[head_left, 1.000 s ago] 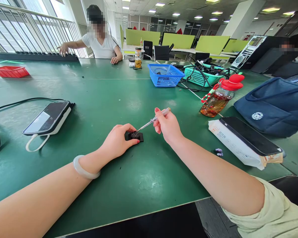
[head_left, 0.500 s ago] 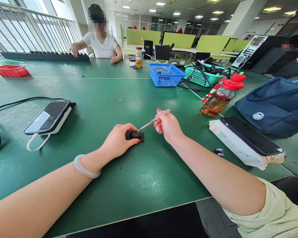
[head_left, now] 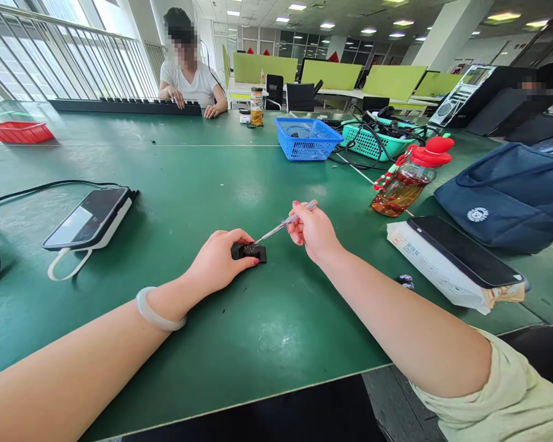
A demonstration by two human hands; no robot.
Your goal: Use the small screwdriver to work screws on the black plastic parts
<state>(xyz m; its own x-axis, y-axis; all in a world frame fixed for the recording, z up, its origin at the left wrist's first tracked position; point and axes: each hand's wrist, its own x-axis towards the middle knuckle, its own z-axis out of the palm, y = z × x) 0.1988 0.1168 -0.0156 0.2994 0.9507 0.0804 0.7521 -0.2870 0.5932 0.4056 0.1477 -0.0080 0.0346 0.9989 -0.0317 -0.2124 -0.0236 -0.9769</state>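
Note:
A small black part (head_left: 262, 254) with a rounded, speckled top lies on the green tabletop (head_left: 276, 344). My left hand (head_left: 217, 261) grips it from the left, thumb at the near side and fingers at the far side. In my right hand (head_left: 314, 232) is a slim screwdriver (head_left: 280, 226) with a clear handle, pinched between thumb and fingers. Its metal shaft slants down to the left, and the tip meets the top of the black part. Exactly what the tip touches is too small to make out.
Left sits a handheld device (head_left: 88, 216) with cables. To the right are a red-lidded bottle (head_left: 403, 184), a phone (head_left: 465, 248) on a white packet (head_left: 424, 264), and a navy bag (head_left: 511, 196). Blue (head_left: 308, 140) and green baskets (head_left: 373, 142) stand farther back. Opposite, a person (head_left: 191, 83) touches a long black bar (head_left: 129, 107).
Across the table, the long black bar has shifted to the right along with the person's hand. My hands, the screwdriver and the black part look almost unmoved.

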